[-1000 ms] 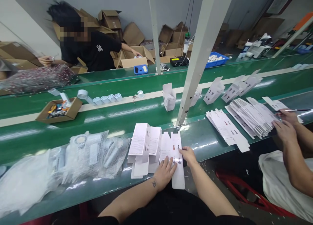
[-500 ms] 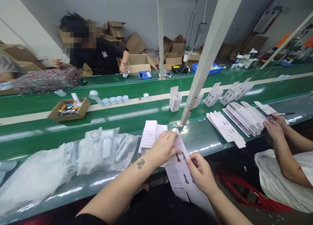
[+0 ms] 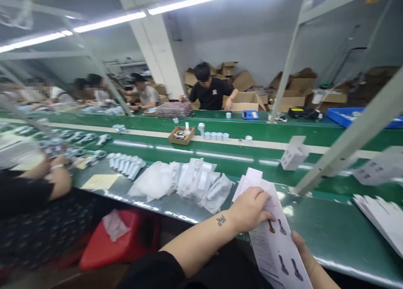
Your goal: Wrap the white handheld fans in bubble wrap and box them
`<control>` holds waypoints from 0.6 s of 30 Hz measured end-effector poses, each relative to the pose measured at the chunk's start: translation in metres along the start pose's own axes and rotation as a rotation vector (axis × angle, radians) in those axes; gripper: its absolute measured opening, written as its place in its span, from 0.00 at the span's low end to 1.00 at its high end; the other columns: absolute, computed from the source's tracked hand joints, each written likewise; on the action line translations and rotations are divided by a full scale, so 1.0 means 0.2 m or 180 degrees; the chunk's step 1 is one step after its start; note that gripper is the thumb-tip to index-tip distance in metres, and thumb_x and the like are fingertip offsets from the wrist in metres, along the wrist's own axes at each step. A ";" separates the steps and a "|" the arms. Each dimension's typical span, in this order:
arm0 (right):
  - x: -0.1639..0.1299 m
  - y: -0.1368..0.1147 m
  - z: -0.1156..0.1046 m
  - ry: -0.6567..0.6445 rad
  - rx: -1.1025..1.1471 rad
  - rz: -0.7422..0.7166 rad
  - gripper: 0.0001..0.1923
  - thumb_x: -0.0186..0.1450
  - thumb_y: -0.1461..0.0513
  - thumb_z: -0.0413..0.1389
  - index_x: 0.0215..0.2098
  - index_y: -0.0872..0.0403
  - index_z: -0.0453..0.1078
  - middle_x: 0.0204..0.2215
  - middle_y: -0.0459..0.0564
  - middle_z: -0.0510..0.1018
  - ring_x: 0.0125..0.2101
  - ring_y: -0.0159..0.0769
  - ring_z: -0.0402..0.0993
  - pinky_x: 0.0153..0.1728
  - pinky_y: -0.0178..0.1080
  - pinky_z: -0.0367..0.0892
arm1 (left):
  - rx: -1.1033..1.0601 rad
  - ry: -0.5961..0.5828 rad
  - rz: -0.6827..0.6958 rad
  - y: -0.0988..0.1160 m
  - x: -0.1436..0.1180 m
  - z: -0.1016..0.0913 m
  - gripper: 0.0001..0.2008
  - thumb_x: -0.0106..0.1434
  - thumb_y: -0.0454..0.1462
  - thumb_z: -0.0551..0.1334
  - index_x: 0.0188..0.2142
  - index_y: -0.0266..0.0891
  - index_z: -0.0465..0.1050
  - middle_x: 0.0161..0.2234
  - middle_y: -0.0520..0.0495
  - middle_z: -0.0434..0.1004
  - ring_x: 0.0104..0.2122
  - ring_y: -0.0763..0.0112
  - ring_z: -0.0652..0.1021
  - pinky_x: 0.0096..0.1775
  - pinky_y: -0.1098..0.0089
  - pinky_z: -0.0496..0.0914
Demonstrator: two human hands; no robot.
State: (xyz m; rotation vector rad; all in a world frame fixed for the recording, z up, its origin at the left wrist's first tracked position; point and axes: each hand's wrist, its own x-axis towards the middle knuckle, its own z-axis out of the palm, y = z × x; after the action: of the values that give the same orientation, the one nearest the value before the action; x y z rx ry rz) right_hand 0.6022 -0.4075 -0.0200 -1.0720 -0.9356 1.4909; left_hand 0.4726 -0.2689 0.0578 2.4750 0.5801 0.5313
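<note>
A flat, unfolded white carton blank (image 3: 277,247) with small dark product pictures is held above the table's near edge. My left hand (image 3: 250,209) grips its upper part, fingers curled over the top. My right hand (image 3: 304,255) supports it from below at the right, mostly hidden behind the card. More white card blanks (image 3: 248,179) lie on the green table just beyond my left hand.
A pile of clear plastic bags with white parts (image 3: 189,182) lies left of my hands. A folded white box (image 3: 292,154) stands on the green conveyor (image 3: 220,148). A slanted metal post (image 3: 343,144) rises at right. A person's arm (image 3: 47,178) works at left; other people sit across.
The view has swung left and up, showing more of the line. The carton blank has been lifted off the pile and is now held in both hands nearer to me.
</note>
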 end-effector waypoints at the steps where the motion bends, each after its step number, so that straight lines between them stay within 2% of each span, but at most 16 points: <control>1: 0.04 0.01 -0.01 -0.0181 0.0279 0.0368 0.44 0.55 0.29 0.32 0.44 0.43 0.75 0.35 0.62 0.80 0.37 0.60 0.79 0.38 0.61 0.69 | 0.0061 -0.0040 -0.0109 -0.02 -0.01 -0.01 0.30 0.53 0.50 0.70 0.50 0.38 0.67 0.50 0.38 0.70 0.50 0.54 0.71 0.52 0.58 0.68; 3: 0.11 0.02 -0.03 -0.0378 0.0831 0.0909 0.43 0.51 0.28 0.38 0.44 0.43 0.76 0.39 0.63 0.80 0.44 0.64 0.77 0.44 0.63 0.66 | 0.0210 -0.0062 -0.0402 -0.04 -0.02 -0.05 0.35 0.49 0.52 0.72 0.52 0.39 0.67 0.50 0.39 0.69 0.48 0.54 0.69 0.48 0.58 0.70; 4: 0.14 0.01 -0.03 -0.0356 0.0940 0.0913 0.41 0.51 0.28 0.43 0.46 0.43 0.76 0.42 0.64 0.80 0.48 0.64 0.75 0.47 0.63 0.65 | 0.0295 -0.0044 -0.0510 -0.05 -0.02 -0.07 0.35 0.48 0.53 0.72 0.51 0.40 0.67 0.48 0.40 0.68 0.47 0.54 0.69 0.46 0.58 0.70; 6: 0.17 -0.03 -0.01 -0.0278 0.0939 0.0674 0.40 0.50 0.32 0.52 0.52 0.44 0.73 0.47 0.63 0.78 0.53 0.63 0.71 0.51 0.62 0.63 | 0.0486 0.0042 -0.0542 -0.06 -0.03 -0.14 0.32 0.48 0.54 0.71 0.48 0.41 0.70 0.45 0.41 0.67 0.45 0.56 0.67 0.43 0.60 0.70; 8: 0.20 -0.09 0.01 -0.0349 0.0705 0.0385 0.44 0.48 0.34 0.58 0.58 0.44 0.67 0.50 0.60 0.77 0.54 0.62 0.70 0.52 0.62 0.62 | 0.0635 0.0117 -0.0338 -0.04 -0.04 -0.21 0.26 0.50 0.53 0.70 0.41 0.40 0.72 0.42 0.42 0.67 0.43 0.57 0.67 0.42 0.60 0.68; 12: 0.23 -0.27 0.06 -0.0835 0.0021 -0.0133 0.53 0.47 0.37 0.63 0.66 0.44 0.55 0.58 0.56 0.69 0.59 0.57 0.65 0.57 0.59 0.59 | 0.0471 0.0245 -0.0012 0.05 -0.05 -0.34 0.15 0.57 0.48 0.68 0.30 0.39 0.74 0.39 0.43 0.70 0.39 0.61 0.68 0.44 0.61 0.65; 15: 0.25 -0.38 0.07 -0.1032 -0.0568 -0.0470 0.59 0.45 0.40 0.66 0.69 0.46 0.48 0.65 0.55 0.59 0.65 0.56 0.53 0.61 0.58 0.53 | 0.0115 -0.0040 -0.0062 0.11 -0.06 -0.47 0.12 0.58 0.47 0.67 0.31 0.42 0.76 0.35 0.46 0.74 0.39 0.62 0.70 0.45 0.63 0.63; 18: 0.24 -0.41 0.07 -0.0779 -0.1169 -0.0625 0.63 0.47 0.47 0.70 0.71 0.48 0.41 0.68 0.56 0.53 0.67 0.55 0.48 0.63 0.58 0.48 | -0.0272 -0.0603 -0.0066 0.11 -0.05 -0.56 0.14 0.57 0.50 0.67 0.35 0.45 0.78 0.33 0.49 0.76 0.40 0.61 0.71 0.47 0.63 0.62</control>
State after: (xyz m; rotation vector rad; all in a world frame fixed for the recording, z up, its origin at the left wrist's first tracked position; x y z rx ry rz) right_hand 0.6099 -0.3458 0.0544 -1.0312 -1.4874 1.3353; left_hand 0.4170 -0.2453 0.1550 2.4018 0.4961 0.3026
